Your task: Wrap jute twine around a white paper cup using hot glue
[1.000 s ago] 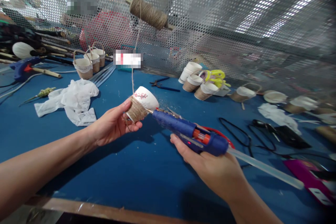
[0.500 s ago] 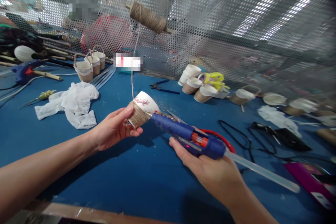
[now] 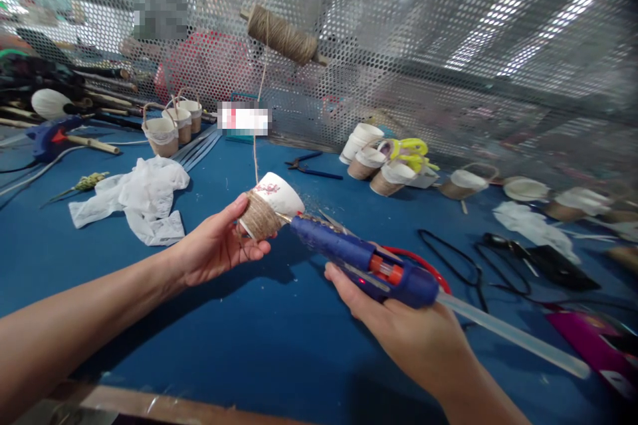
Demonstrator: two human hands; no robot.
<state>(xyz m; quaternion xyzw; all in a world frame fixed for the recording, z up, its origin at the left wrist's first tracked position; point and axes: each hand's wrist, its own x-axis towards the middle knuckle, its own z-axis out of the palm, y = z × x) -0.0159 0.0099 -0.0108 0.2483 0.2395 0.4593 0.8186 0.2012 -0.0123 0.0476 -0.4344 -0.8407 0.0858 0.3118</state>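
Observation:
My left hand (image 3: 212, 251) is closed round a small white paper cup (image 3: 279, 196) lying on its side, its lower part wound with brown twine. A strand of that twine rises from the cup to a twine spool (image 3: 282, 35) on a rod at the mesh wall. A blue hot glue gun (image 3: 366, 262) is gripped in my right hand (image 3: 409, 332), its nozzle touching the cup at the edge of the twine wrap. A clear glue stick (image 3: 513, 337) sticks out of the gun's back.
The blue table (image 3: 239, 339) carries crumpled white plastic (image 3: 134, 196), finished twine-wrapped cups (image 3: 172, 126) with handles, more cups (image 3: 373, 156), yellow-handled scissors (image 3: 411, 149), pliers (image 3: 312, 166), black cables (image 3: 473, 255), a second glue gun (image 3: 50, 136). A person sits behind the mesh wall (image 3: 448, 46).
Both hands, cup and glue gun have stayed almost still; the cup has turned very slightly against the nozzle.

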